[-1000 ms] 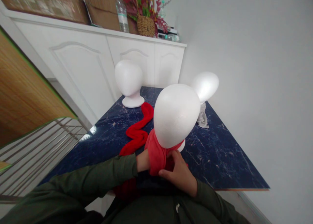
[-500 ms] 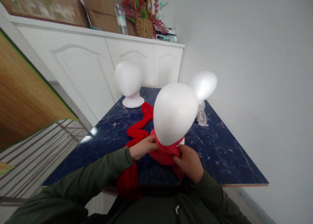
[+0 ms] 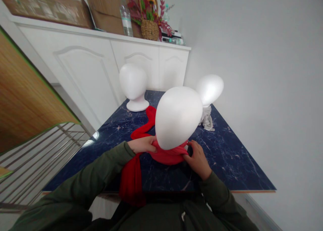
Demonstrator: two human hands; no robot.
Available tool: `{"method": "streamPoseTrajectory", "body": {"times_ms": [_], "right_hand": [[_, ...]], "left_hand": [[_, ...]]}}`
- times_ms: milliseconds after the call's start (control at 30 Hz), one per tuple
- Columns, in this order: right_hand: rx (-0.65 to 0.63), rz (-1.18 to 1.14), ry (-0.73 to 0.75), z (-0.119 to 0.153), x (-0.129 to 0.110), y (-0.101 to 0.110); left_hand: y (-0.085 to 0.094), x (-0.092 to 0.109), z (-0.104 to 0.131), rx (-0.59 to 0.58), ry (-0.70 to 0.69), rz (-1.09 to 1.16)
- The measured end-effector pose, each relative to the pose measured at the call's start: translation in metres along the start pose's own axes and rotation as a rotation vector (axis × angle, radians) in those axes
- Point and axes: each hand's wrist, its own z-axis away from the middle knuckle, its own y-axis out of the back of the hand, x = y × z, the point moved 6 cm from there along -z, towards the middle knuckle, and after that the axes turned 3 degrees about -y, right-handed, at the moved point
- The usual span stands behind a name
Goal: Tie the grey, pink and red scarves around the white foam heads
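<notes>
A white mannequin head (image 3: 178, 116) stands near the front of the table, with a coral-red scarf (image 3: 169, 157) wrapped round its neck. My left hand (image 3: 144, 145) pinches the scarf on the left side of the neck; its fingertips are hidden behind the cloth. At the right side, my right hand (image 3: 198, 159) grips the scarf between thumb and fingers. A longer bright red scarf (image 3: 131, 180) lies on the table to the left, passes under my left wrist and hangs over the front edge.
Behind stand two more white mannequin heads, one at left (image 3: 133, 83) and one at right (image 3: 210, 89) with a grey scarf (image 3: 208, 120) at its neck. The dark blue marbled table (image 3: 234, 163) meets a wall at right. A metal rack (image 3: 45, 163) stands left.
The coral scarf's loose end at the lower right is no longer hanging by my right hand; the wrap looks smoother. The front head has shifted slightly left, and my left hand moved left.
</notes>
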Motion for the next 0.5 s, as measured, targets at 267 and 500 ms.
{"method": "streamPoseTrajectory", "body": {"times_ms": [267, 500], "right_hand": [[-0.114, -0.297, -0.076, 0.001, 0.006, -0.014], [-0.141, -0.488, -0.092, -0.002, -0.002, -0.012]], "left_hand": [[-0.003, 0.005, 0.009, 0.019, 0.020, 0.177], [0.000, -0.012, 0.009, 0.141, -0.058, 0.646]]}}
